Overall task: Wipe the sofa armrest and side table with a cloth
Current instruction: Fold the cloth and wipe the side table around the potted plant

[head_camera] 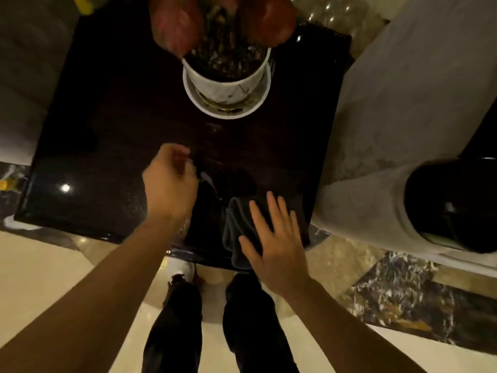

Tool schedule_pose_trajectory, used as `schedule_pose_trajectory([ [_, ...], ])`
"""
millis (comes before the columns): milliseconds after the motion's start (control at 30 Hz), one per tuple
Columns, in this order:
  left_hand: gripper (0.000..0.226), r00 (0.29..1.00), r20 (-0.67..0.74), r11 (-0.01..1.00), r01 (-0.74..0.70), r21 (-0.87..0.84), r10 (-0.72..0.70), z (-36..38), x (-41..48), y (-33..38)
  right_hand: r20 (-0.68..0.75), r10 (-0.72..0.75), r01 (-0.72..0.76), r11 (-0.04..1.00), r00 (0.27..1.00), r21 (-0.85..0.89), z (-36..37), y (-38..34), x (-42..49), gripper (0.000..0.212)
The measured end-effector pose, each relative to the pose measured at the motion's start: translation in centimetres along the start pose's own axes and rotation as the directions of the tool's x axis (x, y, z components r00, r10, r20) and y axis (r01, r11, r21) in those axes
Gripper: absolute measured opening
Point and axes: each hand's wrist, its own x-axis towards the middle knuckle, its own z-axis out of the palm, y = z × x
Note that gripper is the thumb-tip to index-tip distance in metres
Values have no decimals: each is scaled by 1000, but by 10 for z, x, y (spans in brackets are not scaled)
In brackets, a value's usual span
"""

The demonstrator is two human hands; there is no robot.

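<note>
My two bare forearms come in from the bottom edge, nearest the lens, above my dark trousers (172, 329) and a pale tiled floor (37, 267). My right hand (271, 238) lies flat with fingers spread, palm down on the cloth (238, 224), gripping nothing. The cloth is dark grey and bunched, sitting at the near edge of the table (88, 168), right of centre, with one fold hanging just over the rim. My left hand (169, 181) hangs over the table just left of the cloth, fingers curled loosely inward; I cannot tell whether it holds anything, since the picture is blurred there. It is apart from the cloth.

The table is dark and glossy, and a bright lamp glint shows on its near left part. Toward its far side stands a white pot (228, 74) in a white saucer (226, 109), with soil in it and reddish leaves (174, 25) above, blurred. The pot is well apart from both hands.

To the right, just beside the table, is the sofa's grey armrest (398, 109), its front end capped in dark glossy trim (454, 205). Another grey upholstered piece (29, 76) borders the table on the left. A dark marbled floor inlay (403, 294) lies below the armrest.
</note>
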Motion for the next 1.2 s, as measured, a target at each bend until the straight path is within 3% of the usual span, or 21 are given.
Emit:
schedule_pose_trajectory([
  [67,16,997,-14,988,74,-134,-76,2,39,2,28,-28,32,990,999,-138,21,6,27,71],
  [167,20,971,15,939,234,-252,-238,10,97,7,-69,-20,3,970,997,-244,14,28,106,74],
  [233,22,944,143,892,328,-311,-297,18,123,15,-101,91,-112,967,991,-227,-5,39,156,74],
  [300,25,862,368,718,499,-485,-350,26,135,25,-115,230,-248,953,966,-176,-11,33,171,74],
  [367,34,785,511,587,609,-533,-351,25,135,32,-153,301,-323,934,941,-151,0,8,148,73],
  [467,37,749,538,557,655,-511,-387,24,136,36,-96,336,-347,925,937,-154,39,-31,53,69],
  [533,23,732,551,548,673,-496,-400,24,140,38,-41,354,-356,920,934,-165,61,-46,-6,68],
  [600,21,730,545,585,671,-456,-412,25,146,42,2,349,-342,920,937,-193,68,-48,-32,68],
  [700,28,766,484,633,632,-446,-423,28,159,43,21,278,-267,939,960,-216,55,-30,1,67],
  [867,31,819,373,680,572,-459,-437,29,193,46,-160,286,-313,931,945,-185,4,20,152,70],
  [1067,44,830,234,628,540,-560,-505,6,231,37,-148,342,-361,923,928,-134,-56,60,301,76],
  [1200,35,825,185,572,513,-640,-534,-27,238,13,-220,449,-470,881,866,-54,-49,11,313,72],
])
